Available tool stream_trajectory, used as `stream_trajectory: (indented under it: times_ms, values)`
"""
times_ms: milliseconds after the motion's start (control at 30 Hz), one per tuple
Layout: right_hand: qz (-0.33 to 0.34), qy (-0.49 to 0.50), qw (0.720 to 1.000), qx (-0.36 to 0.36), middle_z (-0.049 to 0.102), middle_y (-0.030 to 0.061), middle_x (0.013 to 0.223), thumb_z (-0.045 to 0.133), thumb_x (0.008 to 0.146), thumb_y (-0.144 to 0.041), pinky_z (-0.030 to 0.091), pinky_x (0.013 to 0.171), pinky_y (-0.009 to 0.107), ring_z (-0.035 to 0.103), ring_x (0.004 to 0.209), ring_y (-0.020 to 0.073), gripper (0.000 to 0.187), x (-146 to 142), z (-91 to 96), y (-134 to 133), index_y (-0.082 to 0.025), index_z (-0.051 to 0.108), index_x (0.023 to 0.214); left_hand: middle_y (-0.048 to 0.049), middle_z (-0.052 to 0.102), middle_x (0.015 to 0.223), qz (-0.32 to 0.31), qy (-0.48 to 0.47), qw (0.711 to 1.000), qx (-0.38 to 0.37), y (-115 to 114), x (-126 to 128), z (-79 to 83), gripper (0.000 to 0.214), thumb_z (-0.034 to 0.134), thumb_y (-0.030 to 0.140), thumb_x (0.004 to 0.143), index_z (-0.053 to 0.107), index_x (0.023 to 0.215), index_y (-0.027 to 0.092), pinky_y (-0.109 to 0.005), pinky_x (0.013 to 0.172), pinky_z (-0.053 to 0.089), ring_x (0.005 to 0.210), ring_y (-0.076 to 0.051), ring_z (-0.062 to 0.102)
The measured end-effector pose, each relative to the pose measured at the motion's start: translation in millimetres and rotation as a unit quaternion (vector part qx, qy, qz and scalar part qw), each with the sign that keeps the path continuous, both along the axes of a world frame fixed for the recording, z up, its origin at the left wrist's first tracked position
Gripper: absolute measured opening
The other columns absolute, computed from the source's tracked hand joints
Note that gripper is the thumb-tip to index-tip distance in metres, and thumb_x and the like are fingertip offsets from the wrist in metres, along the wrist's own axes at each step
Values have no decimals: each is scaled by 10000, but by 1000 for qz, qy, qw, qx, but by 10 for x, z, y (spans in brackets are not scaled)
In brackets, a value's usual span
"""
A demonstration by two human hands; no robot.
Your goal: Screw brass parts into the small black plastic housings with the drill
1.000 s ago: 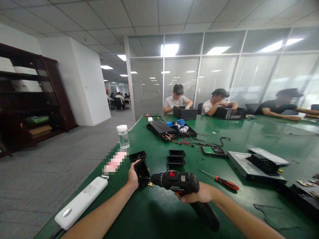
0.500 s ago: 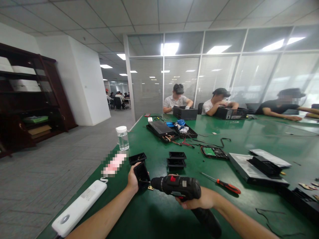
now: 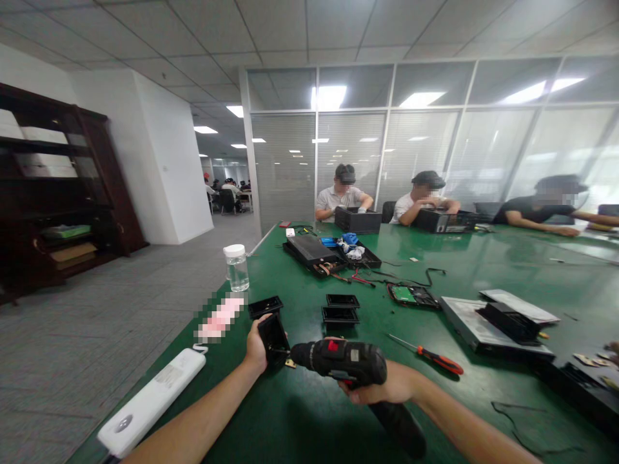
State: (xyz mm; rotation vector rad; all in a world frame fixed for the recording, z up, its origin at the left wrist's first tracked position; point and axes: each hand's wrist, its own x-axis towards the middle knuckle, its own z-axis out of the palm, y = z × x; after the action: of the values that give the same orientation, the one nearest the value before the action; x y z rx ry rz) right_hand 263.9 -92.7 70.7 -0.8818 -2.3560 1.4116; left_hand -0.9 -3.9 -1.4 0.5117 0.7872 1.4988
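My left hand (image 3: 256, 345) is closed around a small black open box (image 3: 273, 336), tilted with its hollow side toward the drill. In my right hand (image 3: 382, 385) is a black cordless drill (image 3: 345, 361), gripped by its handle and pointing left. The drill's bit reaches into the lower part of the box; whether it meets a screw is too small to tell. A small yellowish piece (image 3: 291, 364) shows just below the chuck. Behind my left hand lies another black box (image 3: 265, 307). Two similar black boxes (image 3: 340, 316) rest beyond the drill.
A screwdriver (image 3: 440, 361) lies right of the drill. A water bottle (image 3: 236, 267) and a white power strip (image 3: 153, 403) line the table's left edge. Farther off are a dismantled black case (image 3: 316, 254), a green circuit board (image 3: 405, 294) and a metal drive (image 3: 488, 325). Several people sit across the table.
The view has shifted very slightly. Both hands, the drill and the black box keep nearly the same position against each other.
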Motion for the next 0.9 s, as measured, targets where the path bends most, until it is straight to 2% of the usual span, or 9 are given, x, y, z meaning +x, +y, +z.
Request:
stream_trajectory:
  times_ms: [400, 667, 900]
  values:
    - [21, 13, 1000, -10, 482, 31, 761, 492, 732, -216, 396, 671, 273, 488, 727, 134, 116, -9, -4, 36, -224, 530, 841, -26, 557, 550, 6, 7, 1000, -3, -21, 15, 35, 278, 454, 336, 685, 541, 885, 163, -363, 488, 443, 476, -222, 570]
    - [21, 33, 999, 1, 485, 25, 732, 521, 700, -246, 399, 628, 277, 475, 672, 129, 129, -6, -86, 80, -202, 537, 820, -30, 560, 550, 4, 7, 1000, 4, -39, 28, 47, 275, 462, 332, 677, 546, 872, 157, -366, 492, 442, 484, -224, 572]
    - [14, 30, 999, -8, 477, 31, 739, 501, 723, -211, 388, 651, 271, 476, 698, 129, 120, -2, -20, 19, -229, 539, 835, -36, 561, 549, 3, 3, 1000, -7, -15, 11, 30, 273, 452, 344, 680, 561, 841, 152, -360, 481, 443, 485, -223, 572]
